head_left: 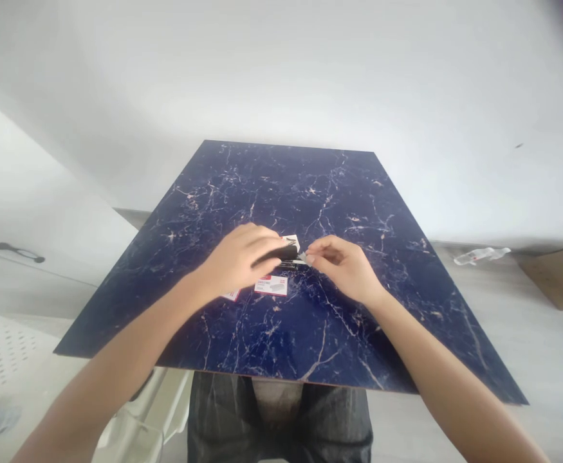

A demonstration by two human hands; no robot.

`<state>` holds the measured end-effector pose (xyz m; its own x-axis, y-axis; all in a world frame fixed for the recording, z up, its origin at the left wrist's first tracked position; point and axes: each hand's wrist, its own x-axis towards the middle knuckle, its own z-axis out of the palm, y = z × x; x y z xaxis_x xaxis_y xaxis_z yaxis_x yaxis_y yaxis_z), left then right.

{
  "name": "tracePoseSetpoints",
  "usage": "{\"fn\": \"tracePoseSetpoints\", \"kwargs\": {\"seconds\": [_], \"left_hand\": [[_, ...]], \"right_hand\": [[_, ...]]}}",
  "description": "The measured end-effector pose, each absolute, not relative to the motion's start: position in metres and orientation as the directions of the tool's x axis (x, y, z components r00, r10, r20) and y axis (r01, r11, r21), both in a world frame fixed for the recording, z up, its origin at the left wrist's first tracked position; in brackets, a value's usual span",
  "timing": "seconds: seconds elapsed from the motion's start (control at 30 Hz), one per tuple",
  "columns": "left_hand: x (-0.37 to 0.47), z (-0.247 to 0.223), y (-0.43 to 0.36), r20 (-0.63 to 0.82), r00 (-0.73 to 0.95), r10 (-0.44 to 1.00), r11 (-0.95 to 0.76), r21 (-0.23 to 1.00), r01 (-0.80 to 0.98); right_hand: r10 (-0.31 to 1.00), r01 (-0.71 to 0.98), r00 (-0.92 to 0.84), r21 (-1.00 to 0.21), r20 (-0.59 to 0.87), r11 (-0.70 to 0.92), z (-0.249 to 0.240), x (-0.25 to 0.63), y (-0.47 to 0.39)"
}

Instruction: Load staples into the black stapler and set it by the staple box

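My left hand (245, 257) is closed around a black stapler (288, 253) near the middle of the blue marbled table (281, 347); its fingers cover much of the body. At the stapler's right end, my right hand (341, 263) pinches a small silvery-white piece (303, 257), too small to make out clearly. A white and red staple box (271, 285) lies just below the stapler. Another similar box (231, 295) shows partly from under my left wrist. Behind the stapler a small white box (291, 240) is partly hidden.
The table's far edge stands near a white wall (286, 77). On the floor at the right are a clear plastic bottle (481, 255) and a brown cardboard piece (558, 276). A white perforated seat (1, 354) stands at the lower left, below a door handle (19, 252).
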<state>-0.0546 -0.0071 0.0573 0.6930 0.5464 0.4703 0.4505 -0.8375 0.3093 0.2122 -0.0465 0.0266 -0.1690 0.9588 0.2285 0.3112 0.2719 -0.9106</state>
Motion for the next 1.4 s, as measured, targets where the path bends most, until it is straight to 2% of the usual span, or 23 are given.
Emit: {"fn": "tracePoseSetpoints", "kwargs": {"seconds": [0.1,0.27,0.43,0.53,0.63,0.8,1.13,1.3,1.4], "left_hand": [[-0.038,0.049,-0.024,0.503,0.735,0.454,-0.890,0.221,0.399],[-0.034,0.036,-0.026,0.518,0.719,0.463,-0.886,0.239,0.398],[-0.038,0.031,-0.020,0.536,0.692,0.484,-0.874,0.257,0.412],[-0.042,0.035,-0.015,0.549,0.640,0.538,-0.837,0.256,0.483],[-0.049,0.039,-0.008,0.582,0.568,0.581,-0.793,0.250,0.555],[-0.056,0.035,0.003,0.573,0.571,0.588,-0.785,0.235,0.573],[-0.056,0.026,0.011,0.511,0.667,0.543,-0.821,0.154,0.550],[-0.056,0.028,0.010,0.460,0.668,0.586,-0.800,0.194,0.568],[-0.062,0.036,0.012,0.338,0.706,0.622,-0.783,0.263,0.564]], "right_hand": [[0.952,0.228,-0.247,-0.943,0.183,0.241,0.028,0.204,-0.053],[0.935,0.270,-0.298,-0.922,0.194,0.277,0.027,0.198,-0.059],[0.869,0.518,-0.331,-0.699,0.368,0.493,0.032,0.203,-0.060],[0.848,0.607,-0.325,-0.595,0.419,0.527,0.034,0.216,-0.051],[0.855,0.664,-0.324,-0.547,0.404,0.510,0.032,0.231,-0.040],[0.854,0.685,-0.410,-0.510,0.321,0.520,0.027,0.235,-0.035],[0.828,0.671,-0.453,-0.486,0.329,0.560,0.025,0.232,-0.035],[0.833,0.676,-0.464,-0.487,0.301,0.553,0.025,0.229,-0.037],[0.854,0.684,-0.417,-0.512,0.312,0.520,0.028,0.228,-0.038]]}}
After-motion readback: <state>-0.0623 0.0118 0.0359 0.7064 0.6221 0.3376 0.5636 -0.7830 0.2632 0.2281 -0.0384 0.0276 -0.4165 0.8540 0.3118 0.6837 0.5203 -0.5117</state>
